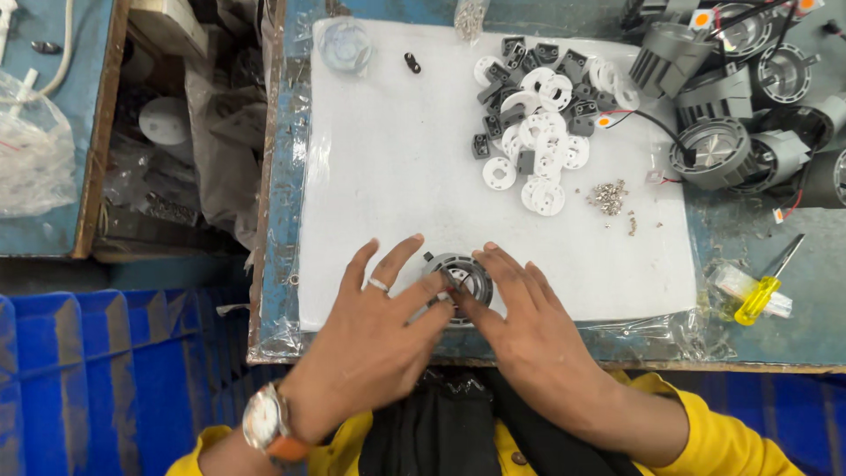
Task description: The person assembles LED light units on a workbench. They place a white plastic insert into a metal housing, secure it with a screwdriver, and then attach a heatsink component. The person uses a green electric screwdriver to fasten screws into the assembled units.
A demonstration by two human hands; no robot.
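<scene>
A round grey lamp housing point(458, 280) is held at the near edge of a white mat point(397, 159) on the desk point(758, 344), pinched from both sides by a seated person's fingertips. The left hand point(374, 330), with a ring on one finger and an orange-strapped watch point(264, 423) at the wrist, grips the housing's left rim with spread fingers; the right hand point(529, 339) closes on its right rim, thumb and forefinger meeting over the centre, where a small white part appears to be pressed in, though the detail is too small to make out.

The step in hand is judged to be the seating of an inner piece in the housing. For the next move, a fastening would seem to be called for: a small heap of screws point(608, 197) lies to the right on the mat, and a yellow-handled screwdriver point(765, 286) rests further right on the desk, so one hand would need to be freed while the housing is steadied by the other.

At the far side, a pile of white rings and grey brackets point(538, 115) is spread on the mat, and finished grey lamp bodies point(731, 97) with wires are gathered at the far right. A blue crate point(106, 379) stands at the near left.
</scene>
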